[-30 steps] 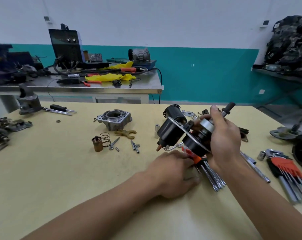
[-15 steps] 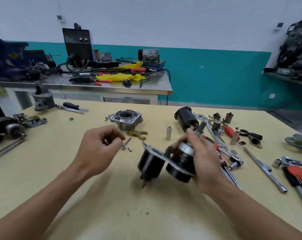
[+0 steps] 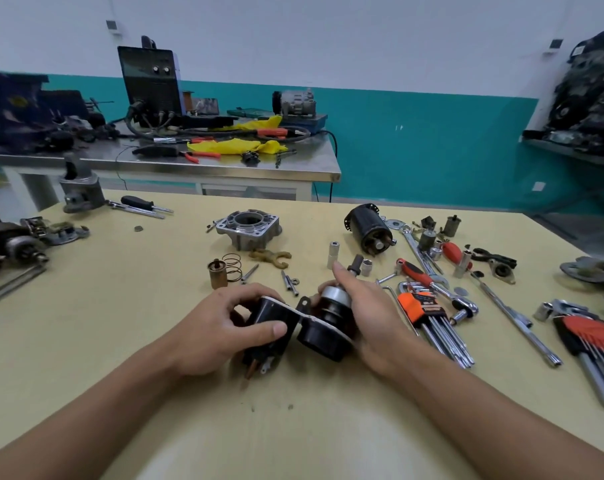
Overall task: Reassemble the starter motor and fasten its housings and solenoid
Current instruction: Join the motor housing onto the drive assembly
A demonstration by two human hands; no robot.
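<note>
Left hand (image 3: 221,329) and right hand (image 3: 371,308) clasp the part-built starter assembly (image 3: 323,341) (seemingly early days); nose housing (image 3: 248,230), fork (image 3: 271,255) and bolts (image 3: 289,282) lie unfitted.

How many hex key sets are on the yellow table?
2. An orange-holder set lies just right of the right hand; a red-holder set lies at the far right. Others may be hidden among the tools.

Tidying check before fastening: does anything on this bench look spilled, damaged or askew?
Nothing stands out. The aluminium housing, spring and fork lever lie loose on the table, not yet fitted; the left hand and right hand grip the black starter assembly. No spill or breakage shows.
</note>
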